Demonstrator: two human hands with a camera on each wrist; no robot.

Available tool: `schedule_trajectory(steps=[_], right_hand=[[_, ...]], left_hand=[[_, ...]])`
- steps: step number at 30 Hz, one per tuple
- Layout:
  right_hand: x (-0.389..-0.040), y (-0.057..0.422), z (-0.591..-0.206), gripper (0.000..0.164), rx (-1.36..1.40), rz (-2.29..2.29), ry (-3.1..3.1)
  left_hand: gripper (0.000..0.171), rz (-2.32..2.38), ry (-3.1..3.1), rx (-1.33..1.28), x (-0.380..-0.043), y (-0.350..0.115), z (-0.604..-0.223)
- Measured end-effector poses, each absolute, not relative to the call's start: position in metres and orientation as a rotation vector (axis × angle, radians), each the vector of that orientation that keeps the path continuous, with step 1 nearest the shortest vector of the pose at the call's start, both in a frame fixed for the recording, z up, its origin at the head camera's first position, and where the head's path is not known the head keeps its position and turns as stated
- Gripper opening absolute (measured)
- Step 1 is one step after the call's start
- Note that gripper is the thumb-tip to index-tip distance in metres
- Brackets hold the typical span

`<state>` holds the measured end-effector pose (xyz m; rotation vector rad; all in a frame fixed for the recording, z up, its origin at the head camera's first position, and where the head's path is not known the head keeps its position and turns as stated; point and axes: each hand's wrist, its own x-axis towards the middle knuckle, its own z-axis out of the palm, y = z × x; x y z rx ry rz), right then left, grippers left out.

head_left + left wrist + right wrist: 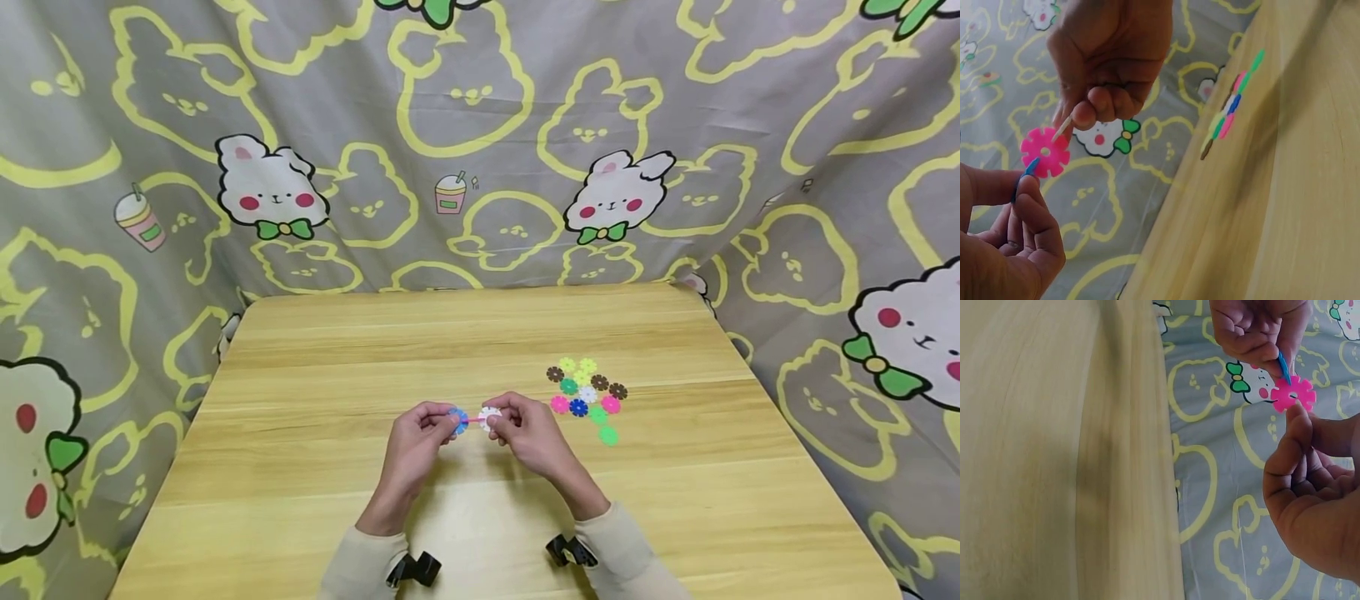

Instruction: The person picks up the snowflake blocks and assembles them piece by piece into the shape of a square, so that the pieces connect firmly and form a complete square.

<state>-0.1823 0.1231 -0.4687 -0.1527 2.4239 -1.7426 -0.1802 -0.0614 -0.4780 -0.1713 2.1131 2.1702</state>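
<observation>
My left hand (414, 437) pinches a blue snowflake disc (461, 414) between thumb and fingers. Opposite it, the right hand (534, 437) pinches a white snowflake disc (487, 412). Between them a pink snowflake disc (1038, 145) stands crosswise, seen edge-on from the head. In the left wrist view the blue disc (1032, 166) meets one side of the pink disc and the white disc (1062, 128) its other side. How deep the slots interlock cannot be told. Fingertips cover part of the blue and white discs. Both hands are above the table.
Loose snowflake discs lie in a flat cluster right of the hands, among them a dark blue disc (578, 407), a brown disc (618, 391) and a light green disc (608, 436). The wooden table (300, 375) is bordered by a patterned grey curtain (510, 92).
</observation>
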Motion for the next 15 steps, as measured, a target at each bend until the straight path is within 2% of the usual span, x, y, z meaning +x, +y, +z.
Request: schedule_trajectory(steps=[9, 15], right_hand=[[-0.178, 0.12, -0.459, 0.025, -0.251, -1.709, 2.414], [-0.175, 0.124, -0.449, 0.026, -0.263, -1.729, 2.375]], left_hand=[[0.018, 2.124, 2.159, -0.155, -0.181, -0.063, -0.48], [0.028, 1.872, 2.446, 0.092, -0.179, -0.064, -0.475]])
